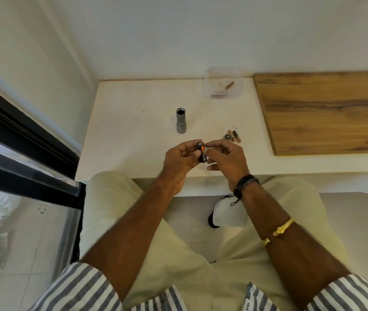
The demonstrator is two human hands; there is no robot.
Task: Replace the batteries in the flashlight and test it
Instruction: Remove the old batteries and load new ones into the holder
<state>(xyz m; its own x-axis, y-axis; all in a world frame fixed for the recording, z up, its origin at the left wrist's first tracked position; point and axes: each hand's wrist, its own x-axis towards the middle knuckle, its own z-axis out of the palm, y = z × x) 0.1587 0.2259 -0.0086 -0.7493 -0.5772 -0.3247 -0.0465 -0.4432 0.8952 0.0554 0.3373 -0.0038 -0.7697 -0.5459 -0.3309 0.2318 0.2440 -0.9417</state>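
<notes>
I logged: one white table (133,104) against a white wall (178,30); one wood-grain board (326,111) flat on its right part; one clear plastic tub (239,74) near the back edge; dark window frame (21,131), left; tiled floor (32,232); white-and-black shoe (220,212) beneath.

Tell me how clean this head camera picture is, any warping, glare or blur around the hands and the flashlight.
Head view: wide-angle warp bends the table edges and the window frame; light is soft and even, shadows faint, no glare near the hands; the flashlight is fairly sharp; the battery holder in the left hand is small and soft.
</notes>
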